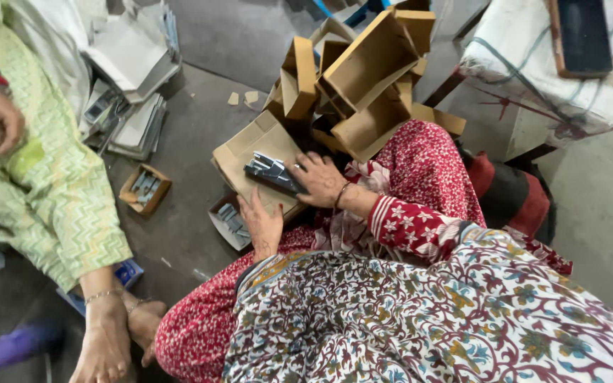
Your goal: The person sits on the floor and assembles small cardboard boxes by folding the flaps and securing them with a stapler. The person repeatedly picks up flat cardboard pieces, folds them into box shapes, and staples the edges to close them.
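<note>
Grey concrete floor [200, 135] is what everything's spread out on, pretty cluttered tbh. Far left, another person in a green zigzag garment [51, 191] is seated, with bare feet [115, 340] seen near the bottom edge. Just right of that, stacks of flat card sheets [133, 85] are piled at the far side, and a small open tray of grey metal pieces [145, 188] is set on the floor below them. Toward the middle, the left hand [262, 227] is held open and relaxed, resting against the near edge of a flat cardboard box [253, 152], gripping nothing. A second little tray [230, 221] is tucked just left of it. The right hand [321, 181] is closed on a bundle of grey metal pieces [272, 171] lying on that box. Behind, a heap of folded brown cartons [363, 71] is stacked loosely. Looks like the bundle could get fanned out and scattered if it's lifted by one end, and the leaning cartons could get knocked over.
</note>
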### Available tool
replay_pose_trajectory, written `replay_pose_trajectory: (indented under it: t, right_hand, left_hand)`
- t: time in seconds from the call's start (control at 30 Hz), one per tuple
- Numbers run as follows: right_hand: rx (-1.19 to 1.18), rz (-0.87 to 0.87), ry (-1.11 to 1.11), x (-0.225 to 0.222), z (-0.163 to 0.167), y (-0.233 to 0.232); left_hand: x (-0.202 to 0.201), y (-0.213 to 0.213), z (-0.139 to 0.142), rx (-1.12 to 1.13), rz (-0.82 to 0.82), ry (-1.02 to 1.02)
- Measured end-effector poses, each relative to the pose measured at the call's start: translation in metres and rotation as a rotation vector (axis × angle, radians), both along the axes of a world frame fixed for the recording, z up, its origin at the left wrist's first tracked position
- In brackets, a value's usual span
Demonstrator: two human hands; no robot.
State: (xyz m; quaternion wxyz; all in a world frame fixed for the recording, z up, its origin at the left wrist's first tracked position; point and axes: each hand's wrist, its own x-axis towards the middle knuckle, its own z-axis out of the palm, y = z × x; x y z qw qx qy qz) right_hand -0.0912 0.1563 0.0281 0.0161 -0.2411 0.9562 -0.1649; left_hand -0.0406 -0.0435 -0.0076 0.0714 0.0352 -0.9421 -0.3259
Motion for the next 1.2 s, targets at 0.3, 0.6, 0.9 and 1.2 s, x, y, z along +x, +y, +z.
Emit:
replay_pose_trajectory:
  t: [0.3, 0.6, 0.9, 1.2]
  right_hand:
    - [-0.24, -0.076, -0.038, -0.014, -0.047, 0.021]
    - [-0.278, -0.137, -0.177, -0.028, -0.044, 0.028]
    - [-0.328, -0.127, -0.106, -0.023, -0.048, 0.026]
    - [-0.276, -0.113, -0.089, -0.008, -0.036, 0.017]
  left_hand:
    - [-0.01, 0.028, 0.001, -0.173, -0.001, -0.035]
    - [-0.012, 0.039, 0.006, -0.307, 0.061, 0.001]
    - [-0.005, 0.047, 0.012, -0.448, 0.002, 0.066]
    - [0.005, 0.049, 0.005, -0.378, 0.049, 0.069]
